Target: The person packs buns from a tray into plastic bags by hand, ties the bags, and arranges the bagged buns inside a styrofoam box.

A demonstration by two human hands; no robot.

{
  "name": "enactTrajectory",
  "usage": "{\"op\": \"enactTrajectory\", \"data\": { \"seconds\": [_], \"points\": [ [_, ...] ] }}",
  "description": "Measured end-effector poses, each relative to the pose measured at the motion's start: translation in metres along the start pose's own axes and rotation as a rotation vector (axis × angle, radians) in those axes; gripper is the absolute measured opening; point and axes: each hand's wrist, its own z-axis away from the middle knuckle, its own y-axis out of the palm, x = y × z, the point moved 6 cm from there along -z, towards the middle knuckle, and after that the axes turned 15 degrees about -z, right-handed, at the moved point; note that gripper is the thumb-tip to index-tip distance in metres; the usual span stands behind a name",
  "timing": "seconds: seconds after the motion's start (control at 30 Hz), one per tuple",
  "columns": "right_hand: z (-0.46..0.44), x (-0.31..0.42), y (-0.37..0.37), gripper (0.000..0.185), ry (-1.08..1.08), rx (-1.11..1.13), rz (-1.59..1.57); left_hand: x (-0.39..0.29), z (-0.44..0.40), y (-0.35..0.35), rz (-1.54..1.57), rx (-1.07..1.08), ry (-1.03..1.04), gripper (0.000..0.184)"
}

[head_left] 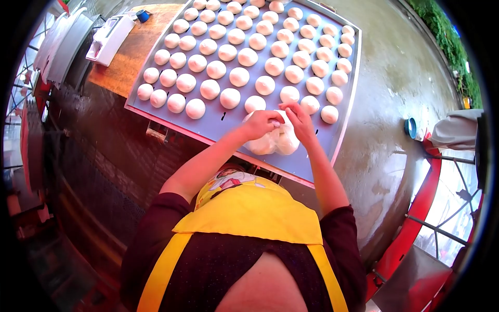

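**Both hands at a rounded white bundle, near edge of a bench set with dough balls**

Bundle point(287, 144): on the near part of the blue-grey bench point(236, 136), lobed, apparently soft dough, possibly bagged; covering unclear. Left hand point(261, 122): fingers curled inward at its top. Right hand point(298, 118): fingers bent down opposite. Whether either grips it cannot be told; fingertips partly hidden.

Handling, judged: light fingertip pressure, both sides worked evenly, bulk left supported by the bench; hard squeezing could flatten the lobes.

Obstructions: one dough ball point(254, 103) just beyond the left hand, another point(310, 105) beside the right. Low wrists and small, slow motions would spare both.

Surroundings: wooden surface point(122, 69) bearing a white device point(110, 40); blue tub point(410, 128) off to the right.
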Motion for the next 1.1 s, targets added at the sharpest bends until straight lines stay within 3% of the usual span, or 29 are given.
{"op": "enactTrajectory", "data": {
  "seconds": [0.03, 0.13, 0.27, 0.37, 0.43, 0.47, 0.53, 0.57, 0.6, 0.67, 0.77, 0.87, 0.97, 1.07, 1.1],
  "points": [
    [-0.005, 0.000, 0.003, 0.011, -0.027, 0.010, -0.084, -0.014, 0.002, -0.003, -0.161, -0.137, 0.130, 0.018],
    [-0.006, -0.034, 0.003, 0.019, 0.226, 0.185, 0.052, -0.035, 0.011, -0.009, -0.564, -0.373, 0.215, 0.014],
    [0.000, -0.030, 0.002, 0.025, 0.392, 0.468, -0.064, -0.049, 0.018, -0.002, -0.777, -0.476, 0.278, 0.010],
    [0.006, -0.002, 0.008, 0.021, 0.365, 0.336, -0.145, -0.065, 0.025, 0.001, -0.925, -0.598, 0.403, 0.008],
    [0.007, -0.024, -0.008, 0.021, 0.370, 0.392, 0.172, -0.078, 0.027, 0.001, -0.988, -0.651, 0.458, 0.009],
    [0.000, -0.032, -0.010, 0.020, 0.353, 0.440, 0.331, -0.083, 0.029, -0.005, -1.042, -0.690, 0.477, 0.010],
    [-0.001, -0.019, -0.015, 0.014, 0.083, 0.255, 0.400, -0.072, 0.028, -0.002, -1.132, -0.706, 0.446, 0.005],
    [0.002, 0.005, -0.005, 0.012, -0.232, 0.250, 0.582, -0.074, 0.030, -0.005, -1.182, -0.706, 0.441, 0.003],
    [0.011, 0.033, 0.004, 0.009, -0.554, 0.230, 0.743, -0.068, 0.030, -0.004, -1.211, -0.592, 0.392, 0.004],
    [0.021, 0.050, 0.011, 0.004, -0.719, 0.246, 0.947, -0.057, 0.029, -0.001, -1.223, -0.459, 0.320, 0.006],
    [0.016, 0.013, -0.036, 0.004, -0.595, 0.209, 1.016, -0.031, 0.046, 0.001, -0.978, -0.474, 0.329, 0.007],
    [0.025, -0.067, -0.082, 0.013, -0.413, 0.230, 1.029, -0.026, 0.073, -0.023, -0.530, -0.290, -0.230, 0.011],
    [0.032, -0.061, -0.071, 0.013, -0.371, 0.116, 1.041, -0.004, 0.077, -0.014, -0.766, 0.114, -0.358, 0.015],
    [0.037, -0.064, -0.074, 0.012, -0.374, 0.164, 1.044, -0.016, 0.072, -0.022, -0.761, 0.142, -0.365, 0.017],
    [0.035, -0.069, -0.085, 0.011, -0.181, 0.183, 0.956, -0.014, 0.059, -0.023, -0.630, 0.064, -0.225, 0.018]
  ]
}}
